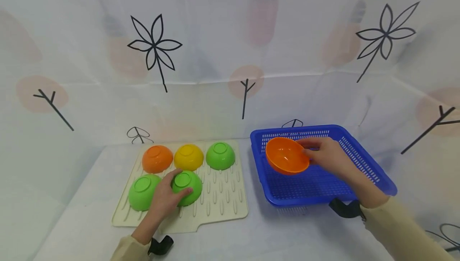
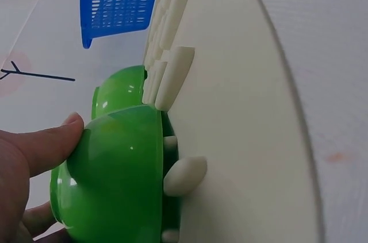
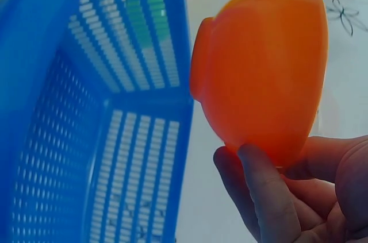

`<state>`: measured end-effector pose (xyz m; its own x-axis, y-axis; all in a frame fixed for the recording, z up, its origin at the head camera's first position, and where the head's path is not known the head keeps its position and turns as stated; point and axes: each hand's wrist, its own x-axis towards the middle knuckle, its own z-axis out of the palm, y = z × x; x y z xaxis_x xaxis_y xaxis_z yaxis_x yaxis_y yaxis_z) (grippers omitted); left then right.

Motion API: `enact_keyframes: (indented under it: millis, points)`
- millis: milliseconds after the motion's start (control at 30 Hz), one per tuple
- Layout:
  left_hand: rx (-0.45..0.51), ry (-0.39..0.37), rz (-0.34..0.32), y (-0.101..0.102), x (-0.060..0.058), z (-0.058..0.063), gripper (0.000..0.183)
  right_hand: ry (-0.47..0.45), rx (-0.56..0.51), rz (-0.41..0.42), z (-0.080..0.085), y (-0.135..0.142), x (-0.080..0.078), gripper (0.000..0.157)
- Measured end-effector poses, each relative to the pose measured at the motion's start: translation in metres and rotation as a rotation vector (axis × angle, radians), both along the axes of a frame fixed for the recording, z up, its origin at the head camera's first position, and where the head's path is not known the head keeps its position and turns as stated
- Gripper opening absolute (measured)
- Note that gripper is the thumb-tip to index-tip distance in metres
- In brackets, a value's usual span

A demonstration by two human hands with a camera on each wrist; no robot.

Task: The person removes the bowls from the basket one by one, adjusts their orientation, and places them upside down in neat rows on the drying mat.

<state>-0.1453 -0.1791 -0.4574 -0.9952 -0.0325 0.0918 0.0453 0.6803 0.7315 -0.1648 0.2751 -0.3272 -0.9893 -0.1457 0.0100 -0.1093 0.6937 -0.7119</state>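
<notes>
My left hand [image 1: 166,198] grips an upside-down green bowl [image 1: 188,181] in the front row of a cream drying mat [image 1: 223,209]. In the left wrist view, thumb and fingers span the base end of that bowl [image 2: 115,162], whose rim lies against the mat's ridges. Over the blue basket [image 1: 267,197], my right hand [image 1: 328,156] pinches an orange bowl [image 1: 285,155] by its right edge. This bowl is tilted, with its inside facing the head camera. The right wrist view shows the outside of the orange bowl [image 3: 264,70], with fingers and thumb on either side of its rim.
More upturned bowls sit on the mat: an orange bowl [image 1: 157,159], a yellow bowl [image 1: 189,157] and a green bowl [image 1: 220,156] at the back, another green bowl [image 1: 141,193] front left. A patterned white cloth [image 1: 208,105] hangs behind. The basket's raised rim stands right of the mat.
</notes>
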Motion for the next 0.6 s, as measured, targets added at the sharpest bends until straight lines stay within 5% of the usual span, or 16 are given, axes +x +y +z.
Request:
enact_keyframes:
  millis: [600]
  points:
    - [0.005,0.068,-0.054,0.004,0.0,0.012,0.068,-0.037,-0.173,0.035,-0.012,-0.054,0.011,0.036]
